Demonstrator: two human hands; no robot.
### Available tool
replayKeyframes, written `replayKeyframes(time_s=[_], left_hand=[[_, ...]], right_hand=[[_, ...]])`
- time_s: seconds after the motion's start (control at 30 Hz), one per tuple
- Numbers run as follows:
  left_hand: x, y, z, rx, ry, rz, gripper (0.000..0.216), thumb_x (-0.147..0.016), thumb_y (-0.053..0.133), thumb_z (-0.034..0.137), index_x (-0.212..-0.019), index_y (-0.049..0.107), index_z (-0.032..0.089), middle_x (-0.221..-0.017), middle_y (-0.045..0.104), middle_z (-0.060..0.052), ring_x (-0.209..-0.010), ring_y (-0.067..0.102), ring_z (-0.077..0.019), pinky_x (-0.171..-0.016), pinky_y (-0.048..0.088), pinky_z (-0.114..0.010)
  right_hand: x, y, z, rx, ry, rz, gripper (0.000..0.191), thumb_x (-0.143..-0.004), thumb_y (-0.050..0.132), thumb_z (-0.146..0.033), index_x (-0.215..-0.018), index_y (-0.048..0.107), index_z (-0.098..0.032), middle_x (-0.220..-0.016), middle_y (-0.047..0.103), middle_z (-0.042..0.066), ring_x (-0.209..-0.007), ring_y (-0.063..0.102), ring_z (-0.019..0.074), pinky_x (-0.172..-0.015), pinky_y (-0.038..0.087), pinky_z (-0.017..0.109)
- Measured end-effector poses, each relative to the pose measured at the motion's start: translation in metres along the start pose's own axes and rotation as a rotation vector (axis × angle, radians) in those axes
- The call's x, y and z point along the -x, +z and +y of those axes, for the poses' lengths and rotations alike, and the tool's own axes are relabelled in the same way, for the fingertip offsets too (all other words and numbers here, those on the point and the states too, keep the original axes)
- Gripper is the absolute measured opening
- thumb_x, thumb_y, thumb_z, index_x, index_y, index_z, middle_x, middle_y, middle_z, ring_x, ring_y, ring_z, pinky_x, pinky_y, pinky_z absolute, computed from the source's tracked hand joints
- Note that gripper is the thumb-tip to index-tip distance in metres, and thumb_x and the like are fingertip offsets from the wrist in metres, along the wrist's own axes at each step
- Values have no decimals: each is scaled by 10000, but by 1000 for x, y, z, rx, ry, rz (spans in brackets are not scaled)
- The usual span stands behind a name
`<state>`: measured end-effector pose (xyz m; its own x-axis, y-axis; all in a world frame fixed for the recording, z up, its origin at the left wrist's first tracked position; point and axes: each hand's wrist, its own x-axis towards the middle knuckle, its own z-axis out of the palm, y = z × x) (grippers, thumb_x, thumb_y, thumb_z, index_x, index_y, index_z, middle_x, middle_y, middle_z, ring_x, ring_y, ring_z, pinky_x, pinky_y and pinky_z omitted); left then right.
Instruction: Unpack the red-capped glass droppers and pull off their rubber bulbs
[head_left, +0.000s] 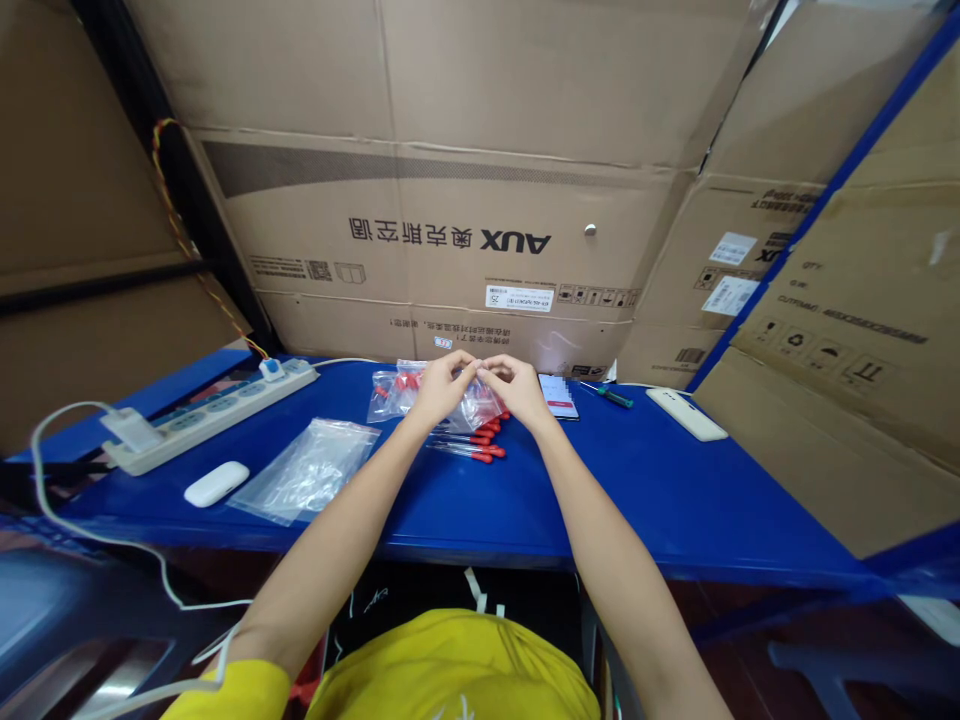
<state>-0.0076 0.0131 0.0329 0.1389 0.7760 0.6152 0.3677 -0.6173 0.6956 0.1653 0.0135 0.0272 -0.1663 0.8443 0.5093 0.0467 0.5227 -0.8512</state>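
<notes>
Nearest us: our bright yellow fabric shirt point(454, 665), with both bare forearms reaching over the flat blue counter point(645, 500). Left hand point(444, 390) and right hand point(520, 388) meet near the counter's far side. Fingers of both are narrow, thumb to forefinger, pinching the top edge of a transparent plastic bag point(481, 408). Exact finger contact is too small to tell.

Key relation, as we judge it: the bag hangs directly below the fingers, between the two hands, its pinched edge running left-right. Just on our side of it, partly under it, lie slim transparent tubes with red bulb ends point(480, 457). Their long axis is roughly left-right, bulbs to the right, so the right hand is nearer the bulbs; the plain ends point toward the left forearm.

Beside the left hand: a transparent plastic bag with red-ended pieces point(384, 403); count unreadable. Nearer us on that side: flat transparent plastic bags point(315, 468), next to a rounded white case point(216, 484). Past the right hand: a dark-edged phone with a lit screen point(558, 394), then a green-handled screwdriver point(613, 397).
</notes>
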Motion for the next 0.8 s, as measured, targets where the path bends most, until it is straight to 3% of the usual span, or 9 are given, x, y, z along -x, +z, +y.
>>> replayKeyframes(time_s=[0.23,0.8], left_hand=[[1,-1,2,-99,54,18,334,-993,580,459,-869,700,173,-724,672,-4,-653,551,-148,-637,387,-264],[2,1,6,-19,36,-1,300,-982,581,437,-860,668,177,-727,647,-9,-669,553,-154,-639,408,-266]], right_hand=[[-2,-2,3,-37,80,29,351,-745,807,-515,-816,751,-176,-800,762,50,-724,667,190,-694,506,306],[-2,0,3,-31,16,-57,416,-810,749,-603,-802,678,-193,-751,678,12,-688,573,158,-674,455,289]])
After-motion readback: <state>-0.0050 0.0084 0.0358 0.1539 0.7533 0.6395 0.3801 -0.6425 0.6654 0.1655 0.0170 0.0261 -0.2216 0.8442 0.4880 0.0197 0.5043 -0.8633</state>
